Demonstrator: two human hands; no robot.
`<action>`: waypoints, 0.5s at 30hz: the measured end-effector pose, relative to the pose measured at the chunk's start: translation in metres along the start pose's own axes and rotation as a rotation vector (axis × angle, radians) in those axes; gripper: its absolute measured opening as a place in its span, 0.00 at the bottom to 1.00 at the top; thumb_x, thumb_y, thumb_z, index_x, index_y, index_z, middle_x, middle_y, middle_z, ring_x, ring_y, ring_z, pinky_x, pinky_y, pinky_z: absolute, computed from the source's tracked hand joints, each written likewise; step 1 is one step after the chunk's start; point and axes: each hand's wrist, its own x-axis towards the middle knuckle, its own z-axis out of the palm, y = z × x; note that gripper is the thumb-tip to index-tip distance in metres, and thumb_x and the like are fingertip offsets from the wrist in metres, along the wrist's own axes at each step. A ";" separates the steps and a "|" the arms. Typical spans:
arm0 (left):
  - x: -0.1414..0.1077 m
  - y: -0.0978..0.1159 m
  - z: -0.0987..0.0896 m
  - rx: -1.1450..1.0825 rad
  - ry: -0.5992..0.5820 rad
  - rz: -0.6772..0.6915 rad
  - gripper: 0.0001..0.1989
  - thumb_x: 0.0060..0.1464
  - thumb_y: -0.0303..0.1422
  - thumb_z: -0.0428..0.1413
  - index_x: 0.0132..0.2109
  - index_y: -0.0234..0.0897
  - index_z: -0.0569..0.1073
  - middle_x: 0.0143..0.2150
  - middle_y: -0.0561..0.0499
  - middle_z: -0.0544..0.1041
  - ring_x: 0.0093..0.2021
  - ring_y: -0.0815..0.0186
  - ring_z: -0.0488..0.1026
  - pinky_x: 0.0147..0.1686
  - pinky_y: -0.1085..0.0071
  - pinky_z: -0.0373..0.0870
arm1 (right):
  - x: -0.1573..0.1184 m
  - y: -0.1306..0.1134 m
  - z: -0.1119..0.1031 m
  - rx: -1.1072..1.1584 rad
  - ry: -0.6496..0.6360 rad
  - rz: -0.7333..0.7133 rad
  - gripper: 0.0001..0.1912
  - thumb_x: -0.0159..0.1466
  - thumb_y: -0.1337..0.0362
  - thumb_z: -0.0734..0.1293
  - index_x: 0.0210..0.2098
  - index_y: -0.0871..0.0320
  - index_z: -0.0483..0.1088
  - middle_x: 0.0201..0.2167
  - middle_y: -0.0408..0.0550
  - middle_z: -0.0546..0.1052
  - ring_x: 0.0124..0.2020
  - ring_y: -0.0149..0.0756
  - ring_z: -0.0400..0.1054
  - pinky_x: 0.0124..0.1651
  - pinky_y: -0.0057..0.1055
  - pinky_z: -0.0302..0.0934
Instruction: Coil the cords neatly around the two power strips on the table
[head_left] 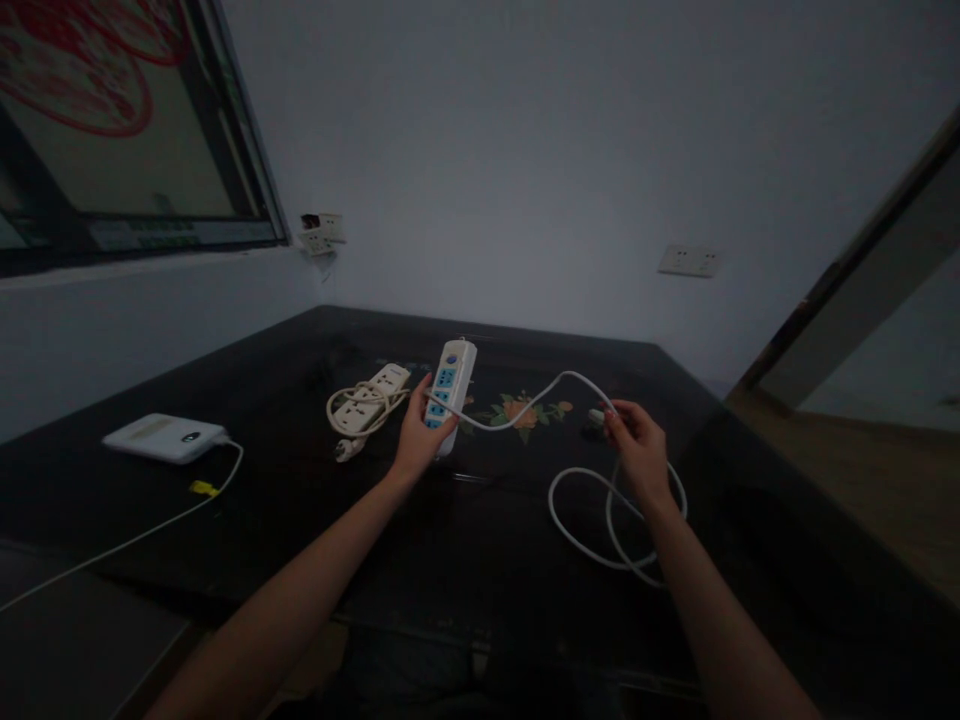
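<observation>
My left hand [421, 430] grips a white power strip [459, 362] with blue sockets, tilted up above the dark table. Its white cord [517, 418] crosses over the strip at my left thumb and runs right in a wave to my right hand [636, 440]. There the cord is pinched between my thumb and fingers. Below my right hand, more of the cord lies in loose loops [577, 545]. Close to my right fingertips a small pale piece [596, 416] shows, perhaps the plug. Left of my left hand rests a second, cream power strip [351, 412] with its cord wound around it.
A white device [161, 437] with a small display lies at the left of the dark table [300, 345], its cable [142, 540] bearing a yellow tag [204, 488]. Wall sockets [690, 261] are on the back wall, others [321, 232] by the window. A flower picture [521, 410] decorates the tabletop.
</observation>
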 end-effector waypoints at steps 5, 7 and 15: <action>-0.008 -0.002 0.005 0.182 -0.144 0.050 0.34 0.46 0.31 0.60 0.61 0.36 0.61 0.61 0.40 0.65 0.60 0.54 0.64 0.59 0.57 0.60 | -0.005 -0.014 0.000 -0.048 0.085 -0.069 0.13 0.53 0.56 0.71 0.33 0.58 0.73 0.26 0.45 0.75 0.26 0.32 0.68 0.29 0.28 0.61; -0.013 -0.001 0.008 0.242 -0.226 0.036 0.34 0.45 0.30 0.60 0.61 0.34 0.62 0.60 0.39 0.67 0.58 0.53 0.66 0.58 0.57 0.61 | -0.009 -0.021 0.000 -0.075 0.086 -0.116 0.12 0.52 0.56 0.71 0.31 0.58 0.74 0.26 0.45 0.76 0.27 0.34 0.69 0.29 0.29 0.63; -0.035 0.014 0.024 0.339 -0.447 -0.069 0.32 0.46 0.33 0.59 0.60 0.38 0.64 0.55 0.43 0.73 0.51 0.55 0.72 0.51 0.59 0.67 | -0.027 -0.049 -0.005 -0.008 0.087 -0.256 0.08 0.54 0.57 0.71 0.29 0.55 0.75 0.25 0.45 0.77 0.26 0.35 0.71 0.27 0.30 0.65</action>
